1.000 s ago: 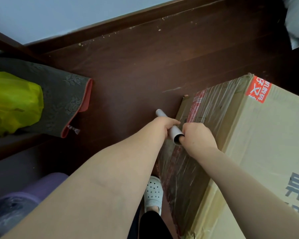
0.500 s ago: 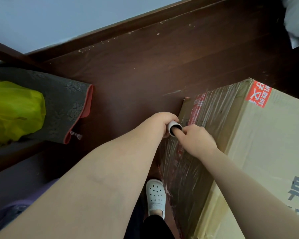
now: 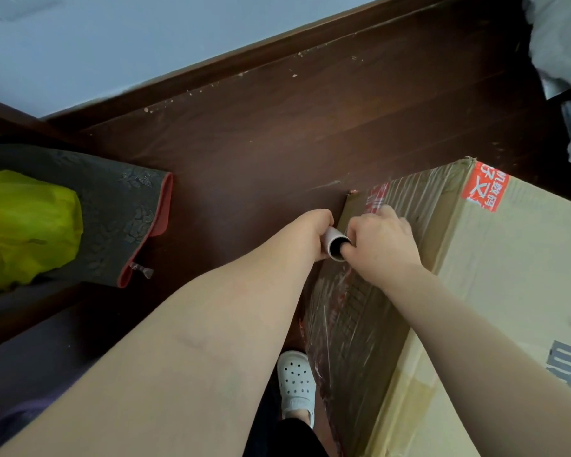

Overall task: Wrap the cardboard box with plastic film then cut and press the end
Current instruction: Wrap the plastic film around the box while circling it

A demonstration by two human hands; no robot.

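A large cardboard box (image 3: pixel 495 291) stands on the dark wooden floor at the right, its near side covered in shiny plastic film (image 3: pixel 353 311). A grey film roll (image 3: pixel 335 244) is held upright against the box's left side, near its far corner. My left hand (image 3: pixel 315 229) grips the roll from the left, mostly hidden behind it. My right hand (image 3: pixel 379 242) holds the roll's near end with a finger in the core, its other fingers resting on the filmed side of the box.
A dark patterned bag with a red rim (image 3: pixel 112 212) and a yellow-green bundle (image 3: pixel 23 225) lie at the left. A white clog (image 3: pixel 295 384) on my foot stands close to the box. A wall and skirting board (image 3: pixel 244 61) run along the far side.
The roll, first lying slanted with its far end showing, has tipped upright so its open end faces me. Both hands have moved slightly forward toward the box's far corner.
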